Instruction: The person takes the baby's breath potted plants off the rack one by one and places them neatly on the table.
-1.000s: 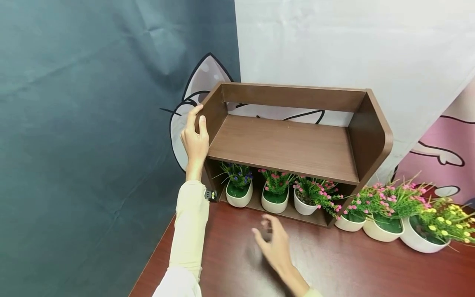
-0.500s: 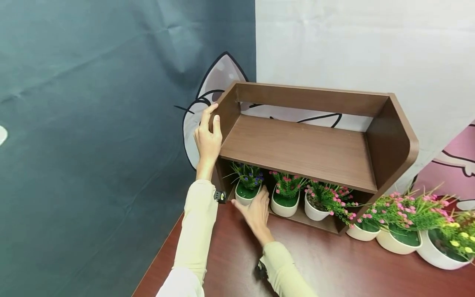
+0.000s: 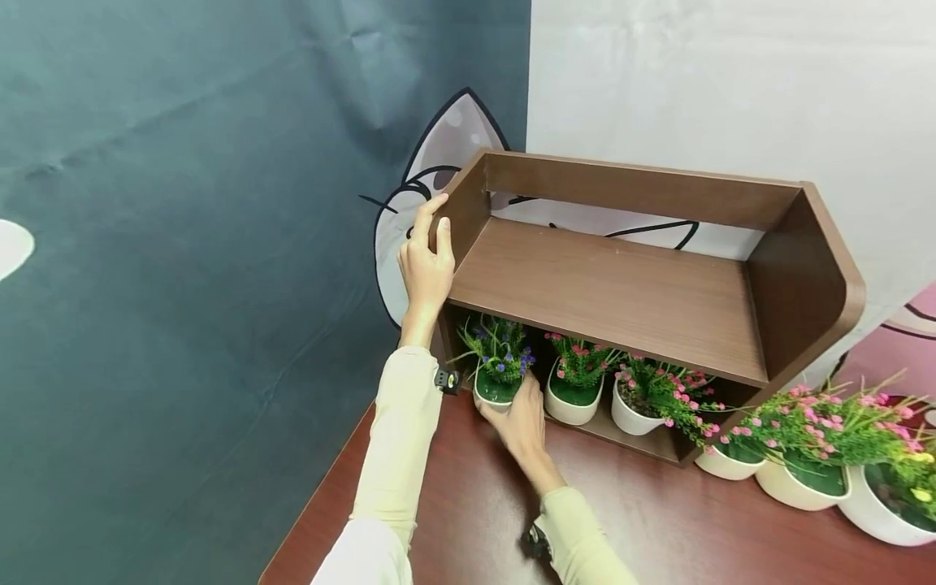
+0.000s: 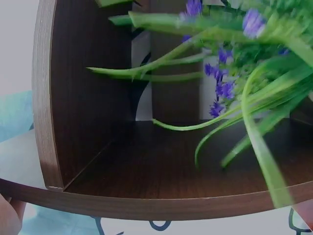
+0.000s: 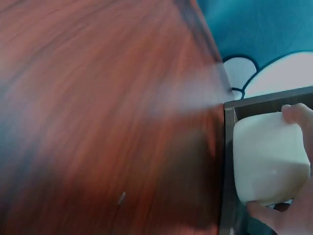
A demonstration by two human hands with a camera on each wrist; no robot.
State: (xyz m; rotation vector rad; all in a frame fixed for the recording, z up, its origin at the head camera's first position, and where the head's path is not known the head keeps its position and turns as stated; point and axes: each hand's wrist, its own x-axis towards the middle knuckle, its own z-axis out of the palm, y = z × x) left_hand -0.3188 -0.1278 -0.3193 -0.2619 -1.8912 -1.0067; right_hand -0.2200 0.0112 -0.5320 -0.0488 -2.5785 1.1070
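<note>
My right hand [image 3: 522, 421] grips the white flowerpot [image 5: 269, 156] with thumb and fingers on opposite sides. This pot holds green leaves and purple flowers [image 3: 504, 357] and stands in the lower left corner of the brown two-level shelf [image 3: 607, 296]. At the shelf's left side panel my left hand [image 3: 426, 264] holds the edge, with the index finger and thumb showing and the other fingers partly hidden. In the left wrist view the purple flowers [image 4: 222, 88] and long leaves hang inside the lower compartment.
Two pots with pink-red flowers [image 3: 574, 398] [image 3: 636, 414] share the lower level. Outside the right panel, pink-flowered pots [image 3: 804, 479] and a yellow-flowered pot [image 3: 892, 512] stand on the reddish wooden table [image 3: 453, 504]. A dark blue-green cloth [image 3: 219, 244] hangs at left.
My right hand has moved forward from above the table to the purple-flowered pot and now grips it. The left hand stays on the shelf's side panel. The head view has shifted left.
</note>
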